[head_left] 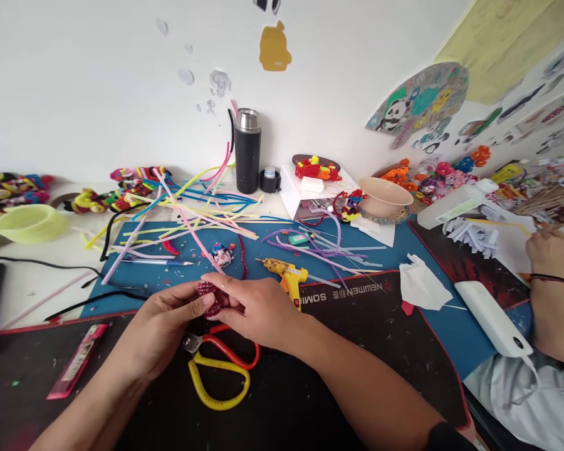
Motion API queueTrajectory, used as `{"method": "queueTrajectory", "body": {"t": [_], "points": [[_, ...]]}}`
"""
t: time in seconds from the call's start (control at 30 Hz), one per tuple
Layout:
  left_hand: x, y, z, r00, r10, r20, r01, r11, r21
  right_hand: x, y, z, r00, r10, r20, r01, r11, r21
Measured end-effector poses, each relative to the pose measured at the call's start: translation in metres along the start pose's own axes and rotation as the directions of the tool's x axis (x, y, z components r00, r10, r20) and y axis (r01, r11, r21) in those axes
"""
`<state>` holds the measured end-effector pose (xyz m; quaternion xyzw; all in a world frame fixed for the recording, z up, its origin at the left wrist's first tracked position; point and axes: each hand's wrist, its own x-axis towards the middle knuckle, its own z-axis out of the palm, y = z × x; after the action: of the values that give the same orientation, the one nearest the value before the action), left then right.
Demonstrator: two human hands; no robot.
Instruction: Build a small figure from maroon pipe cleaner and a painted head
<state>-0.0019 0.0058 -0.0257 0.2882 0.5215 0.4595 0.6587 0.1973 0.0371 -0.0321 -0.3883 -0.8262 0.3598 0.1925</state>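
My left hand (167, 316) and my right hand (261, 307) meet over the mat, fingers closed on a dark red, coiled pipe-cleaner piece (210, 298). Fingers cover part of it. A dark red fuzzy strand (242, 250) runs up behind my right hand; whether it joins the coil is hidden. Just beyond sits a small white, blue and pink figure (222, 254). Scissors with one red and one yellow handle (219, 401) lie below my hands, their blades partly covered by my left hand. To the right of my right hand is a yellow glue gun (286, 275).
Loose pipe cleaners (188, 213) spread across the blue mat (141, 275). A black thermos (247, 156) stands by the wall. At left lies a pink packet (78, 362). At right are a white power bank (493, 319) and another person's hand (549, 250).
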Motion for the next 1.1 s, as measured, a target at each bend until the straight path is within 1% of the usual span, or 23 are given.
{"method": "queueTrajectory", "body": {"t": [0.13,0.23,0.33,0.43,0.6,0.73,0.9,1.1], "points": [[0.003,-0.002,0.000,1.000,0.008,0.007,-0.008,1.000,0.015,0.001,-0.003,-0.002,1.000,-0.006,-0.001,0.006,0.997,-0.077],[0.003,-0.003,-0.003,0.999,0.025,0.034,-0.026,0.999,0.035,0.001,-0.007,-0.006,0.999,0.029,0.020,-0.027,0.994,-0.105],[0.000,0.000,-0.006,0.997,0.046,0.056,-0.048,0.998,0.033,0.000,-0.010,-0.009,0.998,0.055,0.031,-0.053,0.996,-0.075],[-0.004,0.004,-0.004,0.997,0.059,0.040,-0.060,0.998,0.021,0.000,-0.010,-0.011,0.998,0.051,0.026,-0.050,0.998,-0.033],[-0.006,0.008,0.001,0.997,0.058,0.058,-0.062,0.996,0.066,0.001,-0.006,-0.008,0.999,0.031,0.028,-0.030,0.998,-0.053],[-0.003,0.005,-0.002,0.994,0.071,0.086,-0.081,0.990,0.119,0.001,-0.005,-0.005,1.000,0.013,0.009,-0.012,0.998,-0.061],[0.001,-0.001,-0.009,0.991,0.071,0.117,-0.091,0.980,0.174,0.000,-0.009,-0.005,0.998,0.055,0.007,-0.054,0.997,-0.062],[0.000,-0.003,-0.005,0.994,0.059,0.094,-0.072,0.986,0.149,0.000,-0.011,-0.007,0.998,0.065,0.022,-0.064,0.997,-0.032]]}}
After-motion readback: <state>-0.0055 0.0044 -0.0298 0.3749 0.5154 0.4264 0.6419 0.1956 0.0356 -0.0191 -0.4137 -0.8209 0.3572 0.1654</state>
